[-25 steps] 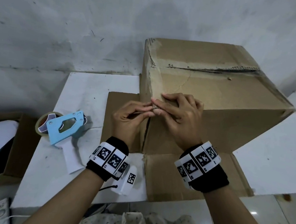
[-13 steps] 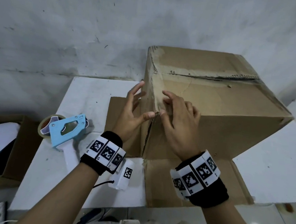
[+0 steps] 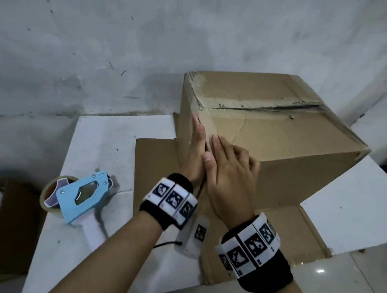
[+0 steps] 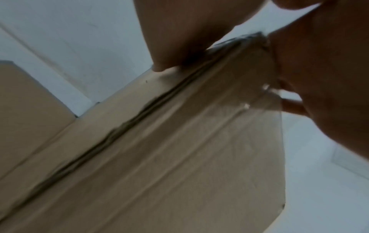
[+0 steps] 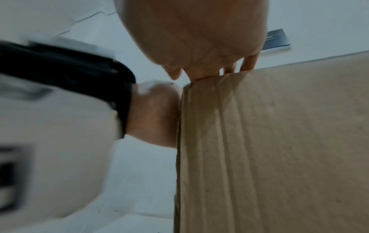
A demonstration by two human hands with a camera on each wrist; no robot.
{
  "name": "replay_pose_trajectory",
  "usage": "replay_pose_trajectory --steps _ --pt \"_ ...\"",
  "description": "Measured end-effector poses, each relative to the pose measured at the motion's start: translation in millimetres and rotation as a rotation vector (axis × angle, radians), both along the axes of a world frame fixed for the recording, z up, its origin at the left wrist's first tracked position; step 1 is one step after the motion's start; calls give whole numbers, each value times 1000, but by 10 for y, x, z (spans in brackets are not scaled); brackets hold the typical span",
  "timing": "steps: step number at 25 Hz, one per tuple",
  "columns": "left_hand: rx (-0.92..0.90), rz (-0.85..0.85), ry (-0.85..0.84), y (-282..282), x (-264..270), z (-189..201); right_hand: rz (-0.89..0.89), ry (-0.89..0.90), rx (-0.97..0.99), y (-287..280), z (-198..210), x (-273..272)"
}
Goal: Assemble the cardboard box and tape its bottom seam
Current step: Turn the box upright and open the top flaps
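A brown cardboard box [image 3: 283, 136] stands on the white table [image 3: 108, 138], its closed flaps facing up and a rough seam [image 3: 262, 107] running across the top. My left hand [image 3: 196, 151] lies flat with straight fingers against the box's near left corner. My right hand [image 3: 228, 164] presses flat on the top face and front edge beside it. In the left wrist view, clear tape [image 4: 259, 97] wraps over the box corner [image 4: 179, 141] under the fingers. In the right wrist view, the right fingers [image 5: 247, 63] reach over the box edge [image 5: 259, 141].
A blue tape dispenser [image 3: 81, 194] with a roll of clear tape lies at the table's left. Loose bottom flaps [image 3: 273, 236] of the box spread flat toward me and to the left. A white tag [image 3: 196, 236] lies under my left wrist. Another open carton [image 3: 3, 222] sits lower left.
Both hands stopped pinching at the box corner. They opened and slid up flat along the corner, the left on the side face, the right on top.
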State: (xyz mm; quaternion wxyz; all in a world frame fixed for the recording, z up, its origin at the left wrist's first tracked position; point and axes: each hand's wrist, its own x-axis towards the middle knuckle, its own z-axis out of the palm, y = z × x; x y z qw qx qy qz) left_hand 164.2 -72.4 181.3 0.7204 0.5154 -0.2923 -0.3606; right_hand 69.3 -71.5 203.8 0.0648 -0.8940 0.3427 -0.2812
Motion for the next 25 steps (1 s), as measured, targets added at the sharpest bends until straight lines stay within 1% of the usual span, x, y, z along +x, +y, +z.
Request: replay_pose_trajectory --steps 1,2,4,6,8,10,11,12,13,14,15,16,17,18,19,20,21,22,23,24,25 --pt "41 -31 32 -83 173 -49 -10 15 21 13 -7 4" --pt "133 -69 15 -123 357 -44 -21 22 35 13 -25 -2" --pt "276 -99 -104 -238 636 -89 -52 12 18 5 -62 6" --pt "293 -90 -131 -258 647 -43 -81 5 -1 14 -91 35" --pt "266 -112 -179 -197 604 -116 -110 9 11 41 -86 57" --pt "252 -79 -235 -120 593 -195 -109 98 32 83 17 47" --pt "234 -31 -262 -104 651 -188 -101 200 75 92 137 44" --pt "220 69 -283 -110 711 -112 -91 325 143 73 294 47" --pt "186 167 -313 -121 776 0 -80 409 200 30 472 74" --pt "158 216 -351 -154 824 109 -66 448 273 -21 652 113" --pt "121 187 -399 -238 894 188 -53 439 350 -68 843 185" --pt "120 107 -447 -333 949 222 -40 417 393 -106 1017 277" --pt "152 28 -520 -415 971 217 -21 409 393 -134 1150 374" --pt "181 -2 -609 -483 1004 164 13 394 387 -169 1256 492" --pt "160 -10 -680 -514 1027 81 40 366 400 -196 1362 609" --pt "111 -12 -698 -521 1044 27 57 317 452 -247 1441 739" --pt "74 -15 -669 -528 1062 -7 82 255 539 -292 1529 879" --pt "72 -1 -629 -545 1065 -44 110 188 650 -339 1591 1003" --pt "80 -4 -602 -554 1067 -44 101 162 744 -405 1619 1125" --pt "100 -22 -563 -558 1080 -61 59 176 793 -505 1563 1236" --pt "100 -55 -522 -550 1114 -77 17 264 784 -585 1491 1355"
